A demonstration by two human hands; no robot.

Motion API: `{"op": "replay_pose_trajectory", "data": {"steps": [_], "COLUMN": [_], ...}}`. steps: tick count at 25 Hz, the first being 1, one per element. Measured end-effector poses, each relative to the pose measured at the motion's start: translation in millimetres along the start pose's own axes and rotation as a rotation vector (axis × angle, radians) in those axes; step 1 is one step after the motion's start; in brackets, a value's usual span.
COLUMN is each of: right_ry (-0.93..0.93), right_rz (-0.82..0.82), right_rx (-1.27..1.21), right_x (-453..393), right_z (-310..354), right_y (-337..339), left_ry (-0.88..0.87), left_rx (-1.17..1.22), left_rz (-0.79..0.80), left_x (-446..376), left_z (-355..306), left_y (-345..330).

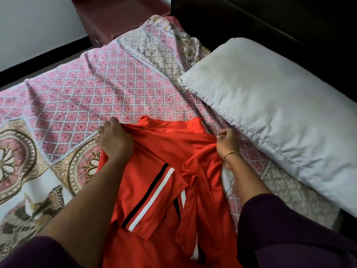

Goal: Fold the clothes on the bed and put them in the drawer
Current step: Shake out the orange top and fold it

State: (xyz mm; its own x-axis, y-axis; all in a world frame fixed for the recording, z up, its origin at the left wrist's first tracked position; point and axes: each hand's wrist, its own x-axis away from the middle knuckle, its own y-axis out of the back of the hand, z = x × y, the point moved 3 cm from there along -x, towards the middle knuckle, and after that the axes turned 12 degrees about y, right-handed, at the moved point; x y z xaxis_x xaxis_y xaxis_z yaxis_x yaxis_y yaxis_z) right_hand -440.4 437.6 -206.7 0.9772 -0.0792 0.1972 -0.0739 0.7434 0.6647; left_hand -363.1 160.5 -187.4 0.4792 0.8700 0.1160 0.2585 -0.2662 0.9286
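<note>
Head view: an orange shirt (166, 171) is spread on the bed (81, 89) beside a pillow (280, 113), its far edge pinched in curled fingers by left hand (114, 140) and right hand (228, 142), presumably for folding.

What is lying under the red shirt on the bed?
The red shirt lies on the patterned bedsheet, which shows all around it. Whether anything else lies beneath the shirt cannot be seen, because the cloth covers that spot.
</note>
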Motion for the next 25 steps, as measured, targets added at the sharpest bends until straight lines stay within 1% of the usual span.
{"op": "replay_pose_trajectory", "data": {"steps": [1,2,3,4,6,8,9,10,11,13,15,17,19,21,22,23,24,25], "right_ry": [0.036,0.07,0.109,0.149,0.214,0.33,0.415,0.483,0.513,0.458,0.379,0.314,0.311,0.449,0.55,0.65,0.734,0.806], "right_rz": [0.061,0.132,0.171,0.152,-0.009,-0.158,-0.185,-0.165,-0.123,-0.003,0.075,0.033,-0.115,-0.263,-0.295,-0.298,-0.253,-0.17], "right_rx": [-0.028,0.001,0.051,0.105,0.157,0.156,0.158,0.183,0.216,0.295,0.372,0.452,0.54,0.528,0.502,0.464,0.397,0.316], "right_x": [-2,-3,-5,-6,-6,-2,-3,-5,-10,-18,-19,-8,12,41,56,74,92,110], "right_z": [0,0,0,0,6,16,19,21,21,16,11,12,19,35,43,52,57,63], "right_y": [-1,-2,-2,-1,6,9,6,2,-2,-9,-16,-19,-20,-27,-34,-43,-53,-63], "left_ry": [-0.143,-0.29,-0.402,-0.456,-0.423,-0.322,-0.283,-0.263,-0.27,-0.348,-0.405,-0.363,-0.295,-0.271,-0.273,-0.276,-0.279,-0.28], "left_rx": [-0.06,-0.131,-0.214,-0.291,-0.333,-0.248,-0.209,-0.185,-0.179,-0.185,-0.114,0.019,0.092,0.108,0.1,0.085,0.069,0.055], "left_rz": [-0.009,-0.002,0.007,0.006,-0.033,-0.08,-0.09,-0.091,-0.081,-0.049,-0.039,-0.081,-0.107,-0.097,-0.092,-0.087,-0.081,-0.075], "left_x": [1,2,2,2,-2,-8,-11,-13,-15,-16,-14,-7,6,23,32,41,51,60], "left_z": [-4,-7,-9,-9,-9,-11,-12,-12,-13,-12,-6,3,18,43,57,72,90,107], "left_y": [-4,-10,-16,-21,-23,-17,-14,-14,-14,-18,-20,-14,-9,-5,-3,1,5,8]}}
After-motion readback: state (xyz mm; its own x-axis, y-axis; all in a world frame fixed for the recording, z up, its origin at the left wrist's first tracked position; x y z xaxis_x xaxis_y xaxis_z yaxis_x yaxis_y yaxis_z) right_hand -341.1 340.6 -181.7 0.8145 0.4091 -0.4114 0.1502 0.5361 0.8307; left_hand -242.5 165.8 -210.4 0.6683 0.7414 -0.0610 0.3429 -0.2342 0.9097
